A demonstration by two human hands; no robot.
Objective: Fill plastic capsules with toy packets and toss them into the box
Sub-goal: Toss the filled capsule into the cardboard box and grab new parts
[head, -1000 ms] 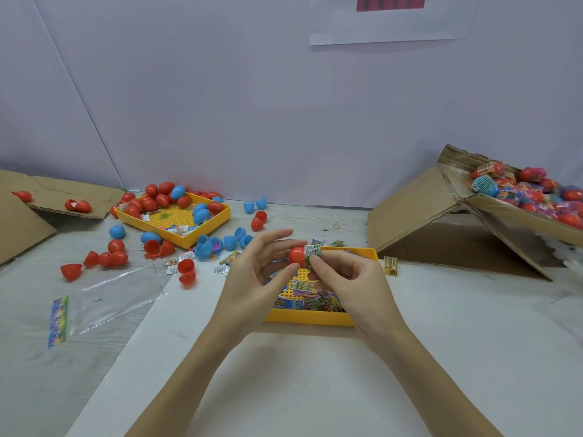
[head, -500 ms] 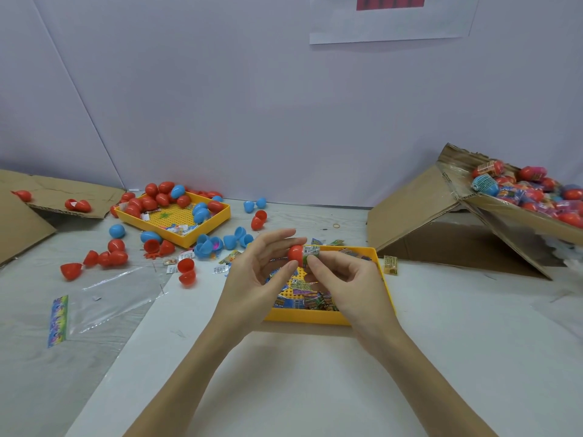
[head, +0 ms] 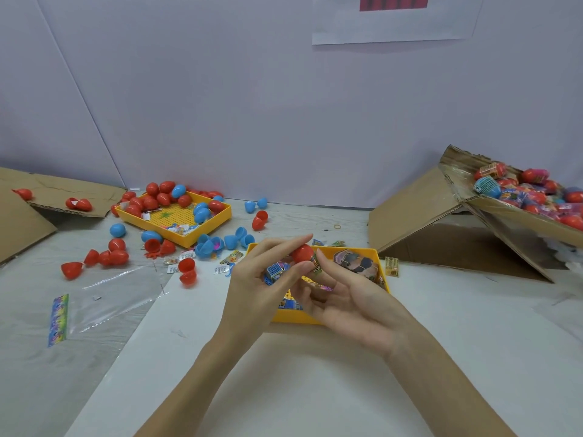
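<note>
Your left hand (head: 255,285) pinches a glossy red capsule half (head: 302,253); your right hand (head: 350,298) pinches a crumpled printed toy packet (head: 316,263) into its mouth.

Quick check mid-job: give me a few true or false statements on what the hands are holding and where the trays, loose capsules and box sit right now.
1. The left hand holds a red capsule half. True.
2. The right hand is pushing a blue capsule shut. False: its fingers press a toy packet at the red half.
3. The cardboard box on the right already holds filled capsules. True.
4. The far yellow tray holds only blue capsule halves. False: mostly red, with a few blue.
5. The near yellow tray lies under the hands. True.
</note>
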